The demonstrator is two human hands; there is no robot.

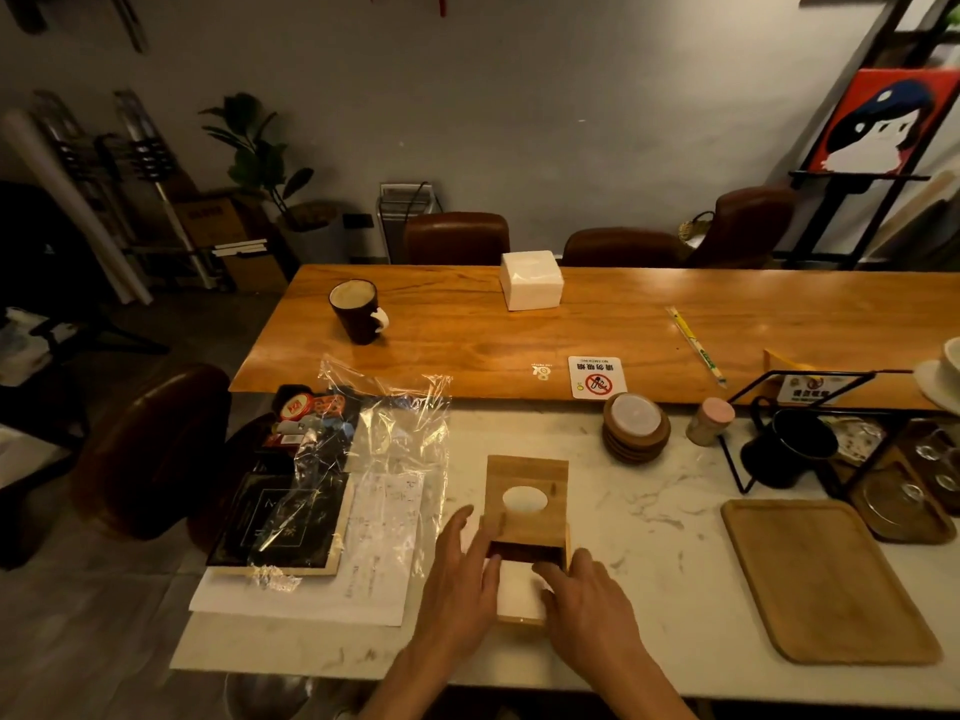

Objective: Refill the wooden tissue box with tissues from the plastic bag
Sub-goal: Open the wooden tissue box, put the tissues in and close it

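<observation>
Two hands work at the wooden tissue box (527,532), which sits on the white marble counter (649,491) near the person, a little left of middle. Its sliding lid (527,498) with the oval hole is pushed toward the far side, half off, and a white stack of tissues (519,589) shows in the open near half. The left hand (460,579) lies flat with fingers spread against the box's left side; the right hand (587,605) has its fingers curled over the stack's right edge, pressing rather than pinching, though the thumb is hidden.

Likely trouble: the stack could ride up and crumple or jam under the lid when it slides back, if the tissues are not pressed flat first. Pushing hard could also skate the box over the smooth marble.

Room is fair. To the left, the plastic bag (384,444) lies slack and seemingly empty over papers (384,537), just beside the left hand; a sweep that way would drag it. To the right is bare marble, then a wooden tray (826,579), well apart. Farther off stand stacked coasters (636,428). The counter's near edge lies close under the wrists.
</observation>
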